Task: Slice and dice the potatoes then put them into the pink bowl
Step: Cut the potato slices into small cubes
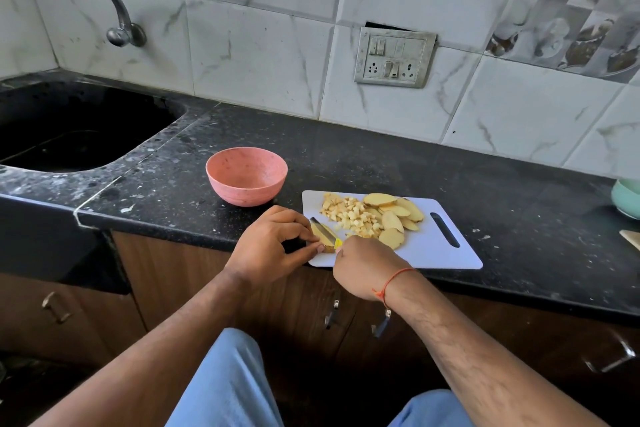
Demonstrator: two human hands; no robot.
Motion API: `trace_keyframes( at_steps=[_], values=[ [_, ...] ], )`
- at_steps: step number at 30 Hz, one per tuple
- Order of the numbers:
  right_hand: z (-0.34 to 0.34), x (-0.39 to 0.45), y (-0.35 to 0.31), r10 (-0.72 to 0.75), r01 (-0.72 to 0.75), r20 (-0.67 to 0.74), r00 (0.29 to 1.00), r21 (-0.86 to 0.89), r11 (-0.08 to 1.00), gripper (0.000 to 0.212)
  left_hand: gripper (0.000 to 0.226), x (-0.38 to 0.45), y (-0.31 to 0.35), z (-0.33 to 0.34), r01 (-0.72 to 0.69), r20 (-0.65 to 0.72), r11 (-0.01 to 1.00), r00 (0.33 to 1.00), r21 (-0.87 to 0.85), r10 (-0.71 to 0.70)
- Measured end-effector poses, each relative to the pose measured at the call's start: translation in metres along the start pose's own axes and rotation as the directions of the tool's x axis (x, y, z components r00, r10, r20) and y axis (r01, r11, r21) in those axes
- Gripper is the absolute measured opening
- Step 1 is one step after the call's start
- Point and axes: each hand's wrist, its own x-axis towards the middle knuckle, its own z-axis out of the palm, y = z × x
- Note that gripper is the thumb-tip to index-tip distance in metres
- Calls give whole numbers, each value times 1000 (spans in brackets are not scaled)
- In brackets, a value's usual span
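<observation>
Potato slice [325, 238] at board's [446, 255] near-left corner, pinched by left hand [268, 246] fingers [313, 240] beside knife [323, 229] gripped in right hand [363, 269]: likely nick if blade slips.

Your left hand [273, 246] pinches a potato slice [323, 239] at the near left corner of the cutting board [440, 253]. Your right hand [363, 267], just beside it, grips a yellow-handled knife [325, 230] whose blade lies across that slice. Beyond your right hand lie diced potato [349, 215] and uncut slices [398, 215]. The pink bowl [246, 176] stands on the counter [381, 156] beyond your left hand.
</observation>
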Motion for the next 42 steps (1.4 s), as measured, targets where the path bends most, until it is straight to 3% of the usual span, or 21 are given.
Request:
trace_keyframes(
  at_steps=[9, 16, 19, 32, 36, 42],
  values=[
    [-2, 2, -1, -14, 19, 41, 999, -113, 993, 23, 23, 1, 2, -2, 22, 15, 999, 1000, 31, -23],
    [5, -20, 12, 41, -40, 44, 998, -15, 999, 10, 25, 0, 6, -1, 48, 2, 998, 999, 31, -48],
    [12, -32, 18, 44, -44, 47, 998, -4, 999, 16, 23, 0, 6, -1, 45, 8, 998, 999, 39, -45],
    [12, -75, 53, -30, 23, -79, 996, -82, 996, 30, 18, 0, 7, -5, 71, -40, 997, 997, -21, -71],
    [0, -70, 42, -37, 42, -170, 985, 21, 999, 30, 19, -1, 8, -4, 62, -51, 998, 997, -20, -63],
    [4, -39, 16, -47, 51, -111, 993, 35, 998, 22, 22, -2, 8, -4, 79, -68, 997, 995, 11, -79]
  ],
)
